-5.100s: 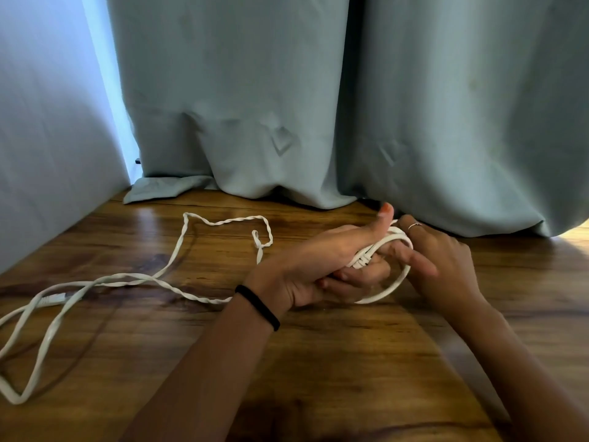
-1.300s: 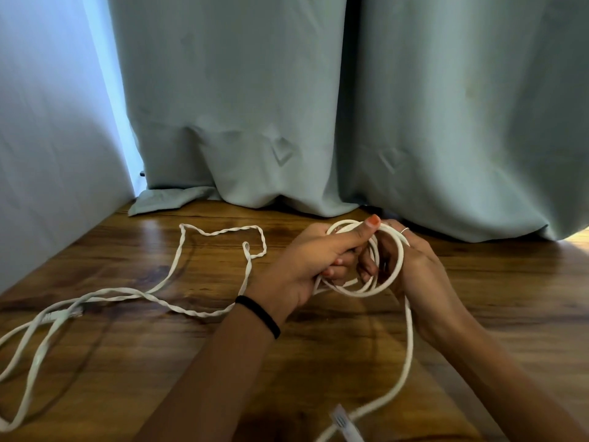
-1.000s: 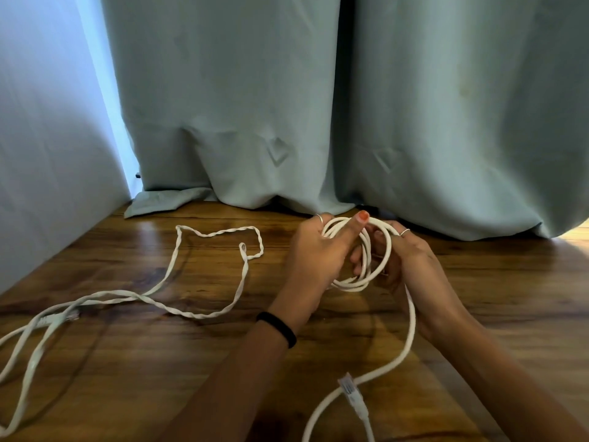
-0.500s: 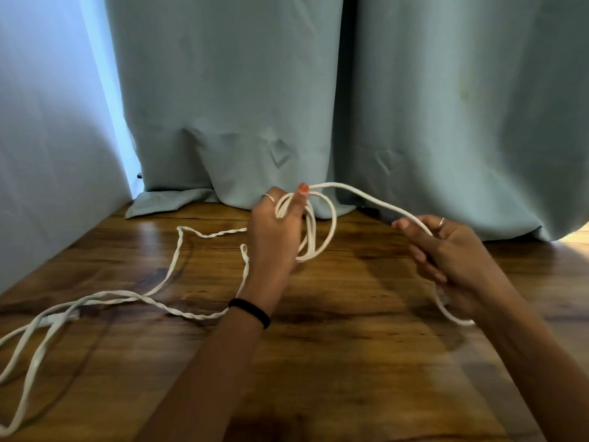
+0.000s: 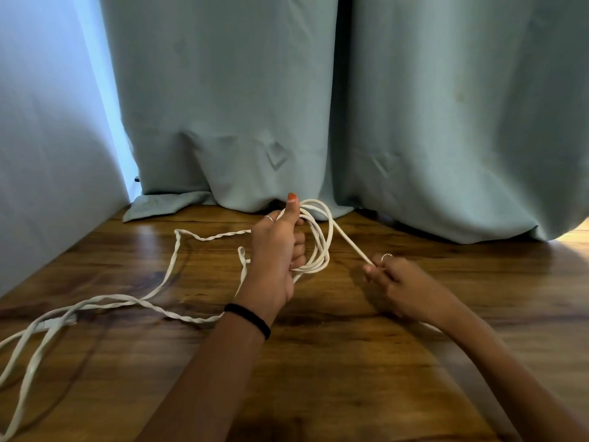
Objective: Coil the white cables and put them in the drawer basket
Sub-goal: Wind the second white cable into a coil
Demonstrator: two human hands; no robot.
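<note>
My left hand grips a small coil of white cable upright above the wooden floor, thumb pressed on top of the loops. One strand runs from the coil down to the right into my right hand, which pinches it taut low over the floor. A second white cable, twisted on itself, lies loose on the floor to the left and trails off the bottom left corner. No drawer basket is in view.
Pale blue-green curtains hang to the floor right behind the hands. A light wall closes off the left side. The wooden floor stretches toward me between my forearms.
My left hand with the coil has come down and nearer. My right hand has dropped lower and closer to the coil, still holding the strand; the cable's plug end is out of sight.
</note>
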